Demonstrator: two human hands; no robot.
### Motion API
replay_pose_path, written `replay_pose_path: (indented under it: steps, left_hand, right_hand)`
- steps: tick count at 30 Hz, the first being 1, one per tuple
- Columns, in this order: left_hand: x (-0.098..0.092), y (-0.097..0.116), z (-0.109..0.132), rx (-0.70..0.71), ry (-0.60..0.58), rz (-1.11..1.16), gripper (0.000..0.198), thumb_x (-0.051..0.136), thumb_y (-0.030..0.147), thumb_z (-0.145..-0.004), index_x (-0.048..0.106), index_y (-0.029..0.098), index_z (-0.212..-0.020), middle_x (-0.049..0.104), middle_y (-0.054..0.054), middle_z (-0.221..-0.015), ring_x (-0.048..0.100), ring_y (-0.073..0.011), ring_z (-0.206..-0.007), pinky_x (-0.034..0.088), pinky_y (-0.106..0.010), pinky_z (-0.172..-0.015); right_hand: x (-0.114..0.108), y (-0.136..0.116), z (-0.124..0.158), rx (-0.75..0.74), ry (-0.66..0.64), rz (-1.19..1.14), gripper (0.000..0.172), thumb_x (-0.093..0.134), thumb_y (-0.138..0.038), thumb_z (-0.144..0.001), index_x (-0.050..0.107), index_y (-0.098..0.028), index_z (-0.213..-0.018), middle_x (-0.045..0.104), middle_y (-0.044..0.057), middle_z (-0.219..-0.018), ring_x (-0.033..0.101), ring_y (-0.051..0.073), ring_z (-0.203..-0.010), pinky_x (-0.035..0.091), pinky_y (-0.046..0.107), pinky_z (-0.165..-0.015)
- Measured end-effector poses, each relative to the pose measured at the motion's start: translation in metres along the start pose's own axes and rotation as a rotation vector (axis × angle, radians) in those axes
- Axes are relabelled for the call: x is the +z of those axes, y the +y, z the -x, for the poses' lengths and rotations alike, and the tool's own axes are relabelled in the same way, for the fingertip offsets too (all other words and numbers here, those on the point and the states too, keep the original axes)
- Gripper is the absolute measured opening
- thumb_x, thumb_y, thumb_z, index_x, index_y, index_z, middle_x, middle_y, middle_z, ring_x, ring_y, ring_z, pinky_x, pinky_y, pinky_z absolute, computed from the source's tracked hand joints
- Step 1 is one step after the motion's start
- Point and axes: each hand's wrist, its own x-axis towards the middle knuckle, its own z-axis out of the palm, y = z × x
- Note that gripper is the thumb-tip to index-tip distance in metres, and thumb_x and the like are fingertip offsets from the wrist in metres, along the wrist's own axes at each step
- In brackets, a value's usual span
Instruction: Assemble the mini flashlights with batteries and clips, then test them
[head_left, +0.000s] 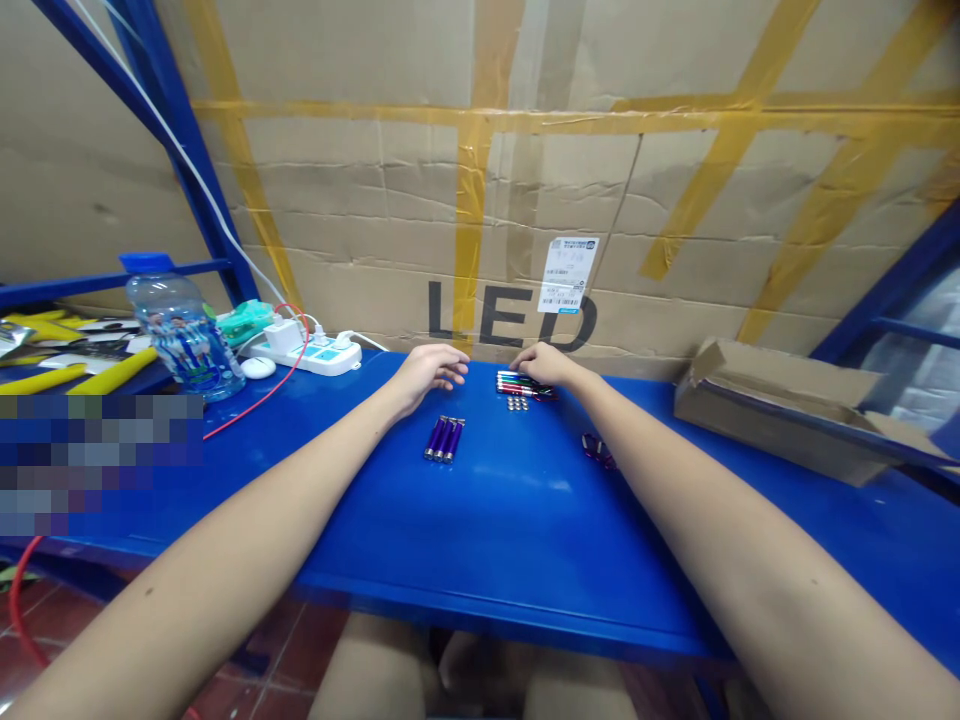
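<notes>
My left hand [433,376] hovers over the blue table, fingers loosely bent and apart, with nothing visible in it. In front of it, three short purple metal tubes [444,440] with silver ends lie side by side. My right hand [546,366] is bent down over a row of slim coloured metal tubes [514,383], in green, red and silver. Its fingertips come together at the row's far edge; what they pinch, if anything, is hidden. Several small silver round pieces [517,404] sit in rows just nearer. Beside my right forearm lies a dark purple looped item [594,450], partly covered.
A bottle with a blue cap [184,325] stands at the left, near a white power strip [315,352] with plugs and a red cable [289,375]. An open cardboard box [780,420] lies at the right. A large taped carton [405,200] walls off the back.
</notes>
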Motion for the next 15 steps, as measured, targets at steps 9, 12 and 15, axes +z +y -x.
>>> replay_pose_path:
  steps: [9, 12, 15]
  left_hand:
    - [-0.003, -0.011, -0.006, 0.015, -0.085, -0.334, 0.015, 0.055, 0.013, -0.078, 0.068, 0.013, -0.086, 0.069, -0.005, -0.078, 0.062, -0.0121, -0.065, 0.044, -0.025, -0.061]
    - [-0.006, -0.010, -0.003, 0.033, -0.239, -0.474, 0.017, 0.057, 0.015, -0.075, 0.070, 0.013, -0.087, 0.070, -0.005, -0.078, 0.063, -0.0141, -0.071, 0.047, -0.028, -0.069]
    - [-0.008, -0.005, -0.001, 0.049, -0.427, -0.610, 0.018, 0.058, 0.017, -0.071, 0.071, 0.015, -0.082, 0.071, -0.005, -0.082, 0.064, -0.0167, -0.079, 0.048, -0.030, -0.077]
  right_hand:
    - [-0.001, -0.003, 0.003, -0.008, 0.040, -0.004, 0.036, 0.050, -0.008, -0.081, 0.079, -0.013, -0.101, 0.076, 0.009, -0.108, 0.068, 0.021, -0.099, 0.049, 0.026, -0.088]
    - [-0.005, -0.011, 0.010, -0.019, 0.145, 0.059, 0.033, 0.048, -0.010, -0.082, 0.078, -0.013, -0.095, 0.076, 0.010, -0.103, 0.067, 0.022, -0.094, 0.047, 0.028, -0.083]
    - [-0.007, -0.033, 0.035, -0.103, 0.342, 0.104, 0.029, 0.045, -0.014, -0.085, 0.074, -0.013, -0.083, 0.074, 0.010, -0.085, 0.064, 0.021, -0.081, 0.044, 0.029, -0.071]
